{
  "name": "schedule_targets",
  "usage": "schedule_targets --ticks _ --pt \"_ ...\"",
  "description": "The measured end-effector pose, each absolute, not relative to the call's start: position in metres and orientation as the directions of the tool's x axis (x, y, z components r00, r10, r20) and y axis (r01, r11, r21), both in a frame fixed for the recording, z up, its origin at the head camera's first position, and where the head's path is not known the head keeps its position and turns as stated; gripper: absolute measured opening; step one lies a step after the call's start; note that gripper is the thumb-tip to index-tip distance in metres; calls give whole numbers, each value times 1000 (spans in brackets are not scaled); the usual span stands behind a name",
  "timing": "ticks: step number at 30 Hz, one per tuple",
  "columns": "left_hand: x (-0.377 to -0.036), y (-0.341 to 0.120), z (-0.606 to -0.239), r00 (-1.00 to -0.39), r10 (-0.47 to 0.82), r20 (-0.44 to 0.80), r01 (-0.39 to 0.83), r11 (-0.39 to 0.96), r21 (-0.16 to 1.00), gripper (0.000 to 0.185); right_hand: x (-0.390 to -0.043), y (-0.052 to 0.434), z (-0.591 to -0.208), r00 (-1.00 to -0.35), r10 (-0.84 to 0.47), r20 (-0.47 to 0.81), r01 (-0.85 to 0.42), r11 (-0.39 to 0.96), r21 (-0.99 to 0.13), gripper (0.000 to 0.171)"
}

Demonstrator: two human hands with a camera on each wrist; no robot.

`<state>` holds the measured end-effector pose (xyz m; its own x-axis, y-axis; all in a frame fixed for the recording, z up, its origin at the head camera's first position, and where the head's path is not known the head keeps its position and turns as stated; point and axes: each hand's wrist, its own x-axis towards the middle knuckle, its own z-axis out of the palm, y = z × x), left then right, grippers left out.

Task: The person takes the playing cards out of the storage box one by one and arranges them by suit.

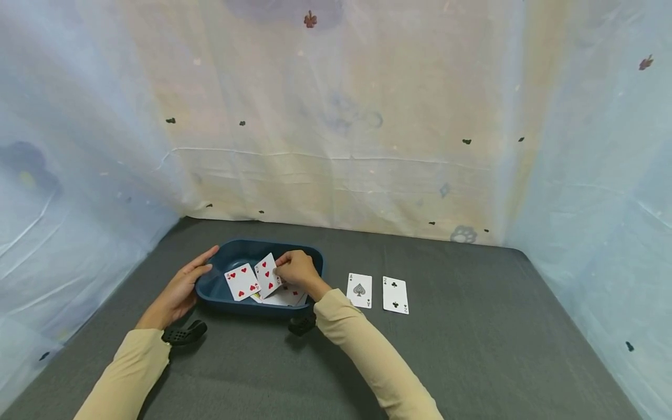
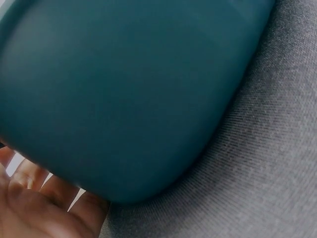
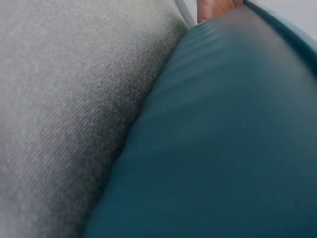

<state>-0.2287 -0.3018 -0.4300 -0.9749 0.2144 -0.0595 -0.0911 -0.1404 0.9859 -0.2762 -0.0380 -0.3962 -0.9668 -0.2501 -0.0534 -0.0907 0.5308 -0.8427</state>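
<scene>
A dark blue tray [image 1: 247, 309] stands on the grey cloth, with several playing cards inside. My right hand [image 1: 298, 269] reaches over its right part and pinches a hearts card [image 1: 266, 274], which is tilted up. Left of that lies another hearts card [image 1: 241, 282]. More cards [image 1: 286, 296] lie below the right hand, partly hidden by it. My left hand [image 1: 181, 291] touches the tray's left end with fairly straight fingers; in the left wrist view its fingers [image 2: 59, 193] meet the tray's outer wall. The right wrist view shows mostly the tray's side [image 3: 213, 129].
Right of the tray, an ace of spades [image 1: 359, 290] and a two of clubs [image 1: 395, 295] lie face up, side by side with a small gap. Grey cloth [image 1: 472, 326] covers the table. Patterned curtains [image 1: 336, 175] hang behind it and at both sides.
</scene>
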Motion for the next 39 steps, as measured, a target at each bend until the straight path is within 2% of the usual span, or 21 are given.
schedule_targets --ticks 6,14,29,39 --pt "-229 -301 -430 -976 204 -77 -101 -113 988 58 -274 -30 -394 -959 -282 -5 -139 490 -861 5" --pt "-230 -299 -430 -977 195 -85 -104 -88 991 57 -272 -19 -392 -919 -381 99 -231 319 -919 12" --pt "-231 -302 -430 -978 195 -79 -101 -104 990 54 -260 -5 -375 -920 -375 116 -157 80 -984 19" --pt "-228 -306 -430 -978 195 -72 -94 -103 990 56 -255 11 -369 -912 -394 118 -140 28 -990 21"
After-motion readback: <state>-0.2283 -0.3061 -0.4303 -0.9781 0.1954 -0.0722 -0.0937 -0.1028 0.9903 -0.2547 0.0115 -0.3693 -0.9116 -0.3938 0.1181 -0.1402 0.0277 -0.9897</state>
